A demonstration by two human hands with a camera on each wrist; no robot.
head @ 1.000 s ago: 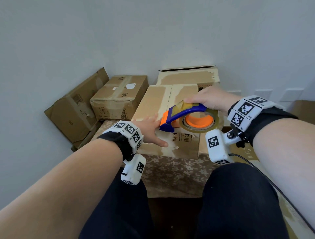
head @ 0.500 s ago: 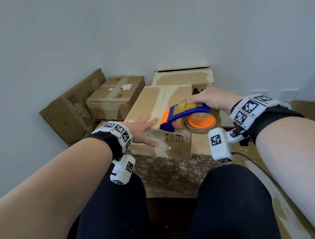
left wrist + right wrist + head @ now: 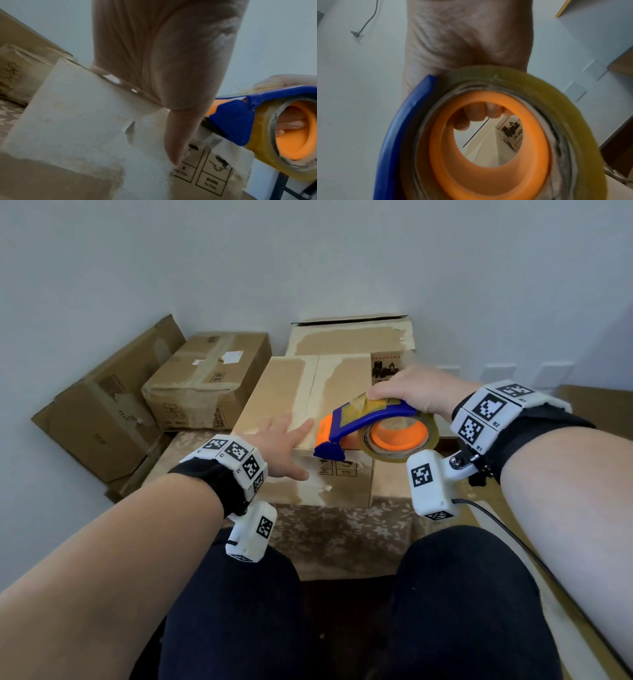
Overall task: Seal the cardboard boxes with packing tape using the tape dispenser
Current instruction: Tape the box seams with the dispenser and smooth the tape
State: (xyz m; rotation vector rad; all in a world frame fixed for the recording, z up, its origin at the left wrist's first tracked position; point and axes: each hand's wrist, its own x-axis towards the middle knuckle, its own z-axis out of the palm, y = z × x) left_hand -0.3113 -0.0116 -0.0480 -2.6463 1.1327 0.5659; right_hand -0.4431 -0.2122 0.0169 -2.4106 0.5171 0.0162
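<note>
The right hand (image 3: 414, 392) has its grip closed over the top of the blue-and-orange plastic tape dispenser (image 3: 363, 424), fingers curled through the orange core as the right wrist view shows. The dispenser carries a roll of clear yellowish packing tape (image 3: 399, 451) and sits at the near right edge of the plain brown cardboard box (image 3: 291, 392), its blue nose at the front top edge, just right of the centre seam. Whether tape is already stuck to the box there cannot be told.

The left hand (image 3: 284, 445) lies flat, grip open, fingers straight on the box top near the front edge, thumb down the front face, just left of the dispenser nose.

The box stands on a desk covered with a floral-patterned cloth (image 3: 342, 529). Behind it, touching or nearly so, is a larger taped cardboard box (image 3: 352, 337) against the white wall. To the left stand a smaller labelled carton (image 3: 205, 378) and a tilted flattened carton (image 3: 102, 405), well apart from both hands. The box top beyond the hands is unobstructed along the seam.
</note>
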